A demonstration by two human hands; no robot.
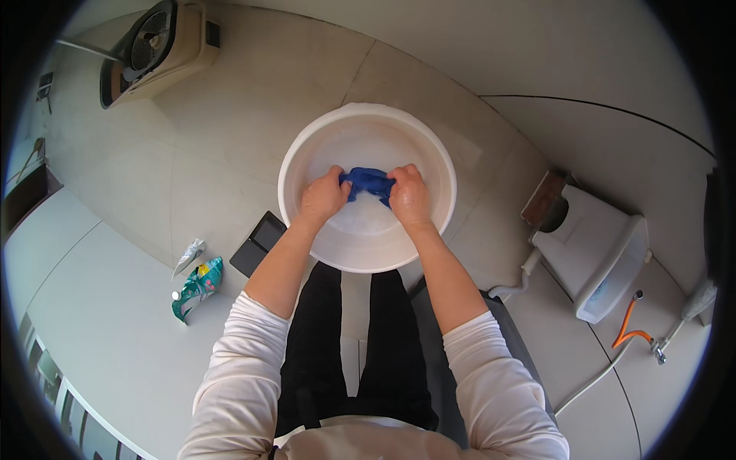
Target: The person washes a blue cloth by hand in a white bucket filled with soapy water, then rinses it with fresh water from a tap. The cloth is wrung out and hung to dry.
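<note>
A wet-looking blue cloth (370, 180) is bunched between my two hands, over cloudy, sudsy water (365, 221) in a round white plastic basin (368, 263). My left hand (325, 194) grips the cloth's left end, thumb and fingers closed on it. At the other end, my right hand (409, 192) holds the fabric and has some suds on its back. Both hands are inside the rim of the basin. Part of the cloth hangs down towards the water, and its underside is hidden.
A dark two-part case or device (259, 244) lies left of the basin, near a green pouch with a white cap (197, 287) and a silvery packet (190, 256). A fan-like appliance (155, 52) stands back left. Right are a white sink (612, 270) and a faucet with orange hose (632, 328).
</note>
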